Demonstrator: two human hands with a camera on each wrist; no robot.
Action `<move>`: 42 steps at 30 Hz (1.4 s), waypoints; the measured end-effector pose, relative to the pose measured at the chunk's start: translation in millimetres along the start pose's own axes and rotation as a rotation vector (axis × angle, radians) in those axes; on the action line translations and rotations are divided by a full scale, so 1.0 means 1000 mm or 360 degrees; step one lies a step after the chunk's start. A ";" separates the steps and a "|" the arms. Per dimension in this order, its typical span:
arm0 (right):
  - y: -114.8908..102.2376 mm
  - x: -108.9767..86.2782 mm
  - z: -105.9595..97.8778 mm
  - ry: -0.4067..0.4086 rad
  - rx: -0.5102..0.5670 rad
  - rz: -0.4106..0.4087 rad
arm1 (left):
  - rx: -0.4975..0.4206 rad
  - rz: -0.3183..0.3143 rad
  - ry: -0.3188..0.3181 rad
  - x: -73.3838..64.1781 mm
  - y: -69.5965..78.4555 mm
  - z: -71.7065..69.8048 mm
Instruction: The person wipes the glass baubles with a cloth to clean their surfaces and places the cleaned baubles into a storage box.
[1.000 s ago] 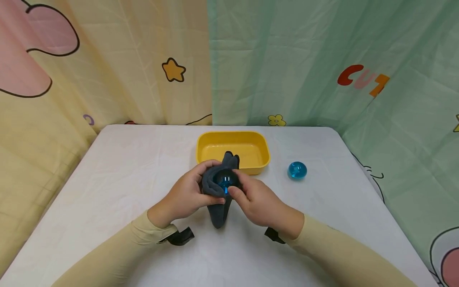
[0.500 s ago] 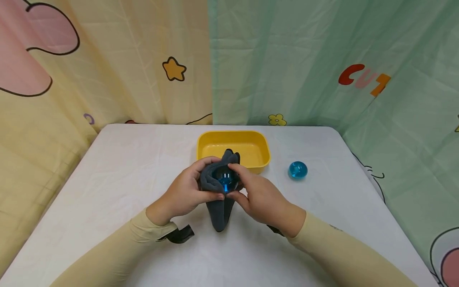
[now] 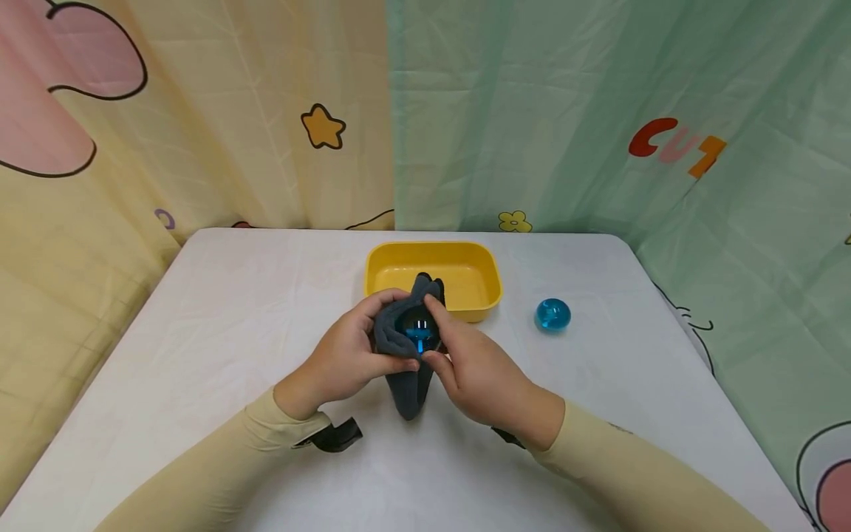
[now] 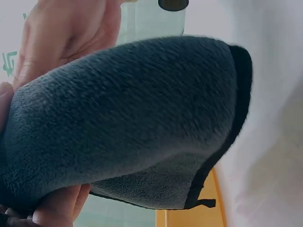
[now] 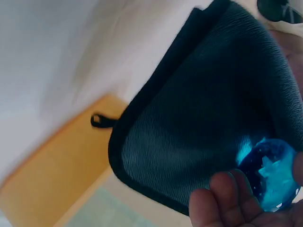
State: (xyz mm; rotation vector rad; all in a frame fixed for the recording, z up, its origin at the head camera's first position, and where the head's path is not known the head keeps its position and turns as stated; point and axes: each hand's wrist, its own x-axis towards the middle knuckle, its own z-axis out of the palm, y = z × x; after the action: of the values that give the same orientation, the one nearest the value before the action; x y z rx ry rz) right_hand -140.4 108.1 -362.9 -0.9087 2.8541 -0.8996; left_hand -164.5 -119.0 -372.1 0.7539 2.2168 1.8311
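A: Where is the blue ball (image 3: pixel 419 330) right now?

B: Above the middle of the desk (image 3: pixel 233 310), just in front of the yellow tray (image 3: pixel 488 284), cupped in a dark grey cloth (image 3: pixel 405 384). The left hand (image 3: pixel 346 362) curls its fingers round the cloth from the left, and the cloth's tail hangs down toward the desk.

A: And the right hand (image 3: pixel 479 373)?

B: Its grip is pinching: thumb and fingertips (image 5: pixel 227 198) press on the ball where it shows through the cloth. The right wrist view shows the cloth's bound edge and a small loop near the tray.

A: How would that ball handle?

B: It looks smooth, glossy and hard, like glass or resin, so I'd judge it slippery on bare skin and likely to chip if dropped. The fleece-like cloth is soft and limp and gives friction, so holding the ball through the cloth, round its widest part, seems safest.

A: Anything else about?

B: 1 more blue ball, the second ball (image 3: pixel 552 315), sits on the desk to the right of the tray, well apart from both hands.
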 end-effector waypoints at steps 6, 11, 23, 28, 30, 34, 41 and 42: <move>0.002 0.000 -0.003 0.0255 -0.0541 -0.0281 | -0.0014 -0.0020 -0.0002 -0.001 -0.001 -0.001; 0.003 0.000 -0.006 0.0239 -0.0392 -0.0234 | -0.0005 -0.0004 -0.0016 -0.002 0.000 -0.001; 0.006 0.003 -0.002 -0.0209 0.0740 0.0224 | 0.0070 -0.0014 -0.0031 -0.003 -0.001 0.000; 0.000 0.000 0.001 -0.0170 0.0209 0.0033 | 0.0106 0.0042 0.0014 -0.003 -0.002 -0.001; 0.000 0.000 0.001 -0.0082 -0.0066 -0.0072 | 0.0081 0.0047 0.0021 -0.003 -0.002 -0.002; 0.004 0.003 -0.002 0.0152 -0.0438 -0.0259 | 0.0031 0.0031 0.0002 -0.004 -0.002 -0.003; 0.005 0.004 -0.007 0.0037 0.0005 -0.0046 | 0.0000 0.0025 -0.0007 -0.004 -0.002 -0.003; 0.005 0.003 -0.007 -0.0013 0.0177 0.0030 | -0.0010 0.0023 -0.0015 -0.004 -0.002 -0.002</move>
State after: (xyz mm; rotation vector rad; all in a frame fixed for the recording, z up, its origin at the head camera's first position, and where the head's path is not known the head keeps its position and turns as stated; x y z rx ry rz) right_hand -147.4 113.6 -359.1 -0.8701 2.7685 -1.0376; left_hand -162.7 -123.4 -374.6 0.7778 2.2048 1.8362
